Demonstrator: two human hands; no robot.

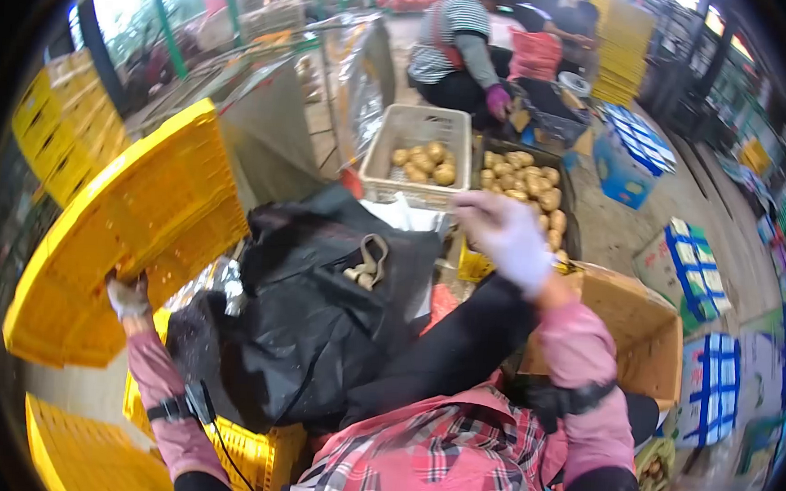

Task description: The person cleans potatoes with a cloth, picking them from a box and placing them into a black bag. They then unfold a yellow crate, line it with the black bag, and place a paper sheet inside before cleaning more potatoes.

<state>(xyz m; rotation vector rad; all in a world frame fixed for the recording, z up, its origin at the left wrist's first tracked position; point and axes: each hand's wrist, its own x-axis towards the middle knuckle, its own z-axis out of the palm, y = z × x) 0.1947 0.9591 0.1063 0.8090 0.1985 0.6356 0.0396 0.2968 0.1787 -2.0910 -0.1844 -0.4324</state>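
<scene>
My left hand, in a white glove, grips the lower edge of a big yellow plastic crate that is tilted up on its side at the left. My right hand, also gloved, is raised and blurred over the middle, its fingers curled; I see nothing in it. Beyond it lie a beige basket and a dark crate, both holding round brown fruit. A black plastic sheet is draped in front of me.
Another person in a striped top crouches at the back by a crate. A brown cardboard box stands at my right. Blue-and-white cartons lie on the floor at right. Yellow crates are stacked at far left.
</scene>
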